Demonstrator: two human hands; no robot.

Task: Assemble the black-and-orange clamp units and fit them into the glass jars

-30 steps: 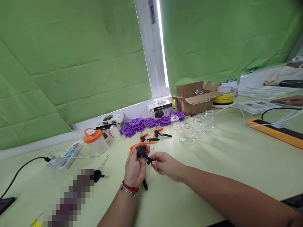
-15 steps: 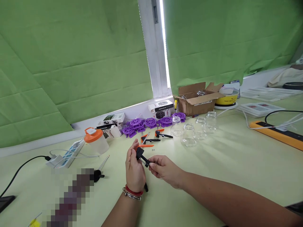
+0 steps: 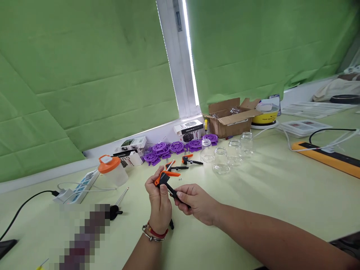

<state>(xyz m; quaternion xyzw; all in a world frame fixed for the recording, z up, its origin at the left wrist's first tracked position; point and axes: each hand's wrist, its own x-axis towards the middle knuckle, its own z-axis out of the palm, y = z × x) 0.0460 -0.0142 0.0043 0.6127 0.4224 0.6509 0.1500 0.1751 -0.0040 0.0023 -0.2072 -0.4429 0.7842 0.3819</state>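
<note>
A black-and-orange part with a metal rod and a black arm [image 3: 163, 179] is between my hands, above the table. My left hand [image 3: 161, 208] grips its black-and-orange head, thumb in front and fingers behind. With thumb and fingers, my right hand [image 3: 194, 198] pinches the lower end of the black arm. Just beyond them lie two similar black-and-orange parts [image 3: 192, 162] and some tiny metal pieces [image 3: 180, 179]. The tip of another black piece [image 3: 171, 224] shows beside my left wrist, the remainder hidden.
Purple wheel-shaped parts [image 3: 177, 147], small boxes [image 3: 189, 130] and an open cardboard box [image 3: 233, 122] line the back. Several glass jars [image 3: 221, 165] stand right of centre. An orange-lidded cup [image 3: 112, 170], a power strip [image 3: 84, 185] and a black part with a rod [image 3: 114, 212] are left.
My left hand has turned the part's head, so more of its orange side shows. My right hand has slid along the black arm, with its fingers now further around it.
</note>
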